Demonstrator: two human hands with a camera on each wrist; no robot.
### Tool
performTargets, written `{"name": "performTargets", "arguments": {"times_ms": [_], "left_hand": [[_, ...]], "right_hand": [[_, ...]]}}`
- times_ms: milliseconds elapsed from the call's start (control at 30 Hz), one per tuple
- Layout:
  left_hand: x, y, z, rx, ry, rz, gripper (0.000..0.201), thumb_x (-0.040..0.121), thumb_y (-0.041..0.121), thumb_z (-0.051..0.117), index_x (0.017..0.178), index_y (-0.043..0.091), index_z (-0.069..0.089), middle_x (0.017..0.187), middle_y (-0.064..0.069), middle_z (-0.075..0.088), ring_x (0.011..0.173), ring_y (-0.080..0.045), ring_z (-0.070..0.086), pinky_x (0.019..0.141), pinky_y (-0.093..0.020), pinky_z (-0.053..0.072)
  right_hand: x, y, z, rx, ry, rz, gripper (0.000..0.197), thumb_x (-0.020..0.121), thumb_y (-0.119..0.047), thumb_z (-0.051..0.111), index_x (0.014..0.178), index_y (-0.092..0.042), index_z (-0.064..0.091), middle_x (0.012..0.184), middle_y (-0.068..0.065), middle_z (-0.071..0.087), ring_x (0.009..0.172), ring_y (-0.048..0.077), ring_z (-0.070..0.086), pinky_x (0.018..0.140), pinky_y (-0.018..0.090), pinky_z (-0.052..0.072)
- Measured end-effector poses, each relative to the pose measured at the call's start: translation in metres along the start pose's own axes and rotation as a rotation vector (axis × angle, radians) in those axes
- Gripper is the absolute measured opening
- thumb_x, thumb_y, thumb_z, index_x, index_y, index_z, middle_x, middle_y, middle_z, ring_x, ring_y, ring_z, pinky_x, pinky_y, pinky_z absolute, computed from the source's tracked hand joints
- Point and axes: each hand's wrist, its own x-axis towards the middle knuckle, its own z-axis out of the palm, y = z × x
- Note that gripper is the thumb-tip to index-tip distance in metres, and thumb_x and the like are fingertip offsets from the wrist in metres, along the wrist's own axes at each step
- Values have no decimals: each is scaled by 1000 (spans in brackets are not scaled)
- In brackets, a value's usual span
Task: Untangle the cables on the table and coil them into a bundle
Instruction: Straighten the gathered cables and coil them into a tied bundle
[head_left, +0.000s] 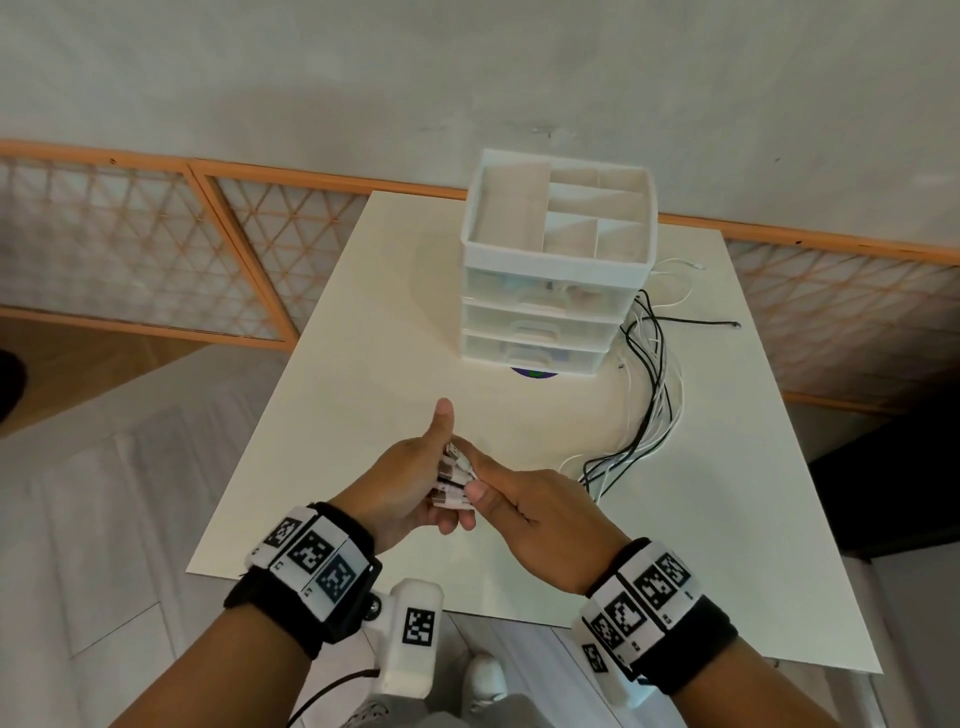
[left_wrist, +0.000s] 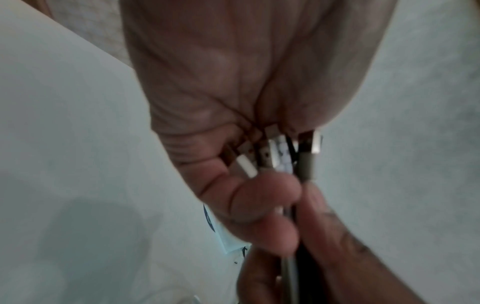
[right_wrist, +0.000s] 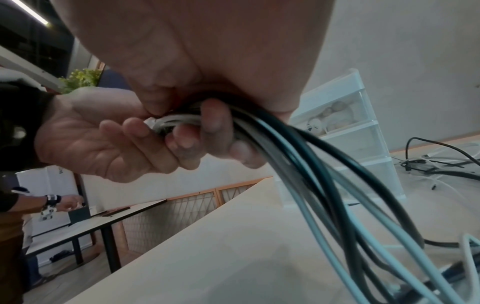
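Several black and white cables (head_left: 652, 395) trail across the right side of the white table (head_left: 363, 322) and rise to my two hands near its front middle. Their plug ends (head_left: 453, 477) are gathered side by side in my left hand (head_left: 410, 483), thumb raised, fingers curled under them. In the left wrist view the plugs (left_wrist: 279, 153) lie against the palm of my left hand (left_wrist: 246, 82). My right hand (head_left: 519, 504) grips the cable strands just behind the plugs. From the right wrist, my right hand (right_wrist: 207, 61) has its fingers wrapped round the bundled cables (right_wrist: 337, 185).
A white drawer organizer (head_left: 556, 260) with an open divided top stands at the table's back middle, over a purple disc (head_left: 535, 373). Loose cable ends (head_left: 735, 325) lie right of it. An orange lattice railing (head_left: 156, 234) runs behind. Another person (right_wrist: 59, 203) works at a far table.
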Motion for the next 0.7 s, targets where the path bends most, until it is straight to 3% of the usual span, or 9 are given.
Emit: {"name": "performTargets", "arguments": {"times_ms": [100, 200, 267, 367, 400, 467, 533, 600, 700], "left_hand": [[-5, 1, -5, 37, -17, 30, 72, 83, 76, 43, 81, 6, 60, 66, -13, 60, 61, -24, 59, 52, -28, 47], [-3, -7, -2, 145, 205, 179, 49, 84, 52, 69, 69, 8, 54, 54, -11, 56, 53, -23, 54, 47, -28, 38], [0, -12, -4, 72, 329, 240, 40, 88, 34, 71, 68, 6, 50, 49, -12, 54, 45, -24, 49, 44, -26, 32], [-4, -10, -19, -18, 388, 269, 28, 88, 18, 71, 73, 4, 52, 52, -14, 56, 38, -21, 48, 39, -24, 31], [-6, -10, -26, -36, 359, 252, 27, 87, 20, 73, 77, 3, 53, 56, -14, 59, 41, -22, 51, 40, -25, 35], [-6, -10, -38, 5, 289, 199, 42, 80, 34, 79, 89, 0, 57, 72, -12, 67, 56, -22, 63, 52, -32, 52], [-2, -10, -47, 223, 366, 211, 57, 74, 52, 79, 107, 11, 59, 95, -4, 69, 81, -18, 69, 73, -34, 58], [-2, -1, -45, 479, 506, 390, 52, 80, 58, 70, 116, 22, 57, 105, 8, 65, 98, -8, 63, 83, -25, 49], [-3, 12, -25, 696, 302, 587, 45, 90, 66, 47, 111, 29, 63, 96, 13, 69, 96, -4, 63, 86, -22, 49]], "right_hand": [[7, -9, 1, -94, -7, 6, 46, 105, -49, 23, 149, -52, 14, 98, -27, 66, 92, 10, 64, 82, 35, 52], [14, -16, 8, -124, 14, 11, 47, 105, -49, 24, 151, -44, 18, 105, -18, 70, 95, 15, 66, 82, 36, 51], [18, -16, 10, -69, 37, 51, 51, 101, -56, 30, 149, -39, 26, 92, -11, 71, 85, 18, 66, 74, 35, 51], [17, -5, 4, 163, 107, 100, 36, 94, -59, 49, 113, -31, 63, 71, -7, 66, 65, 9, 61, 65, 31, 49], [16, -1, 2, 208, 119, 94, 28, 94, -52, 56, 93, -25, 66, 65, -7, 61, 59, 5, 55, 62, 27, 45], [14, 2, -1, 228, 119, 83, 33, 95, -41, 60, 75, -14, 60, 57, -7, 50, 54, 6, 46, 56, 22, 37], [15, 0, -2, 210, 115, 88, 39, 95, -39, 61, 71, -9, 56, 55, -8, 46, 52, 7, 42, 54, 22, 32], [19, -3, -2, 165, 102, 102, 40, 95, -41, 61, 71, -9, 55, 54, -7, 45, 52, 9, 41, 55, 25, 32], [26, -9, -6, 165, 104, 100, 31, 97, -37, 60, 75, -15, 62, 54, -9, 50, 51, 8, 44, 56, 27, 36]]}}
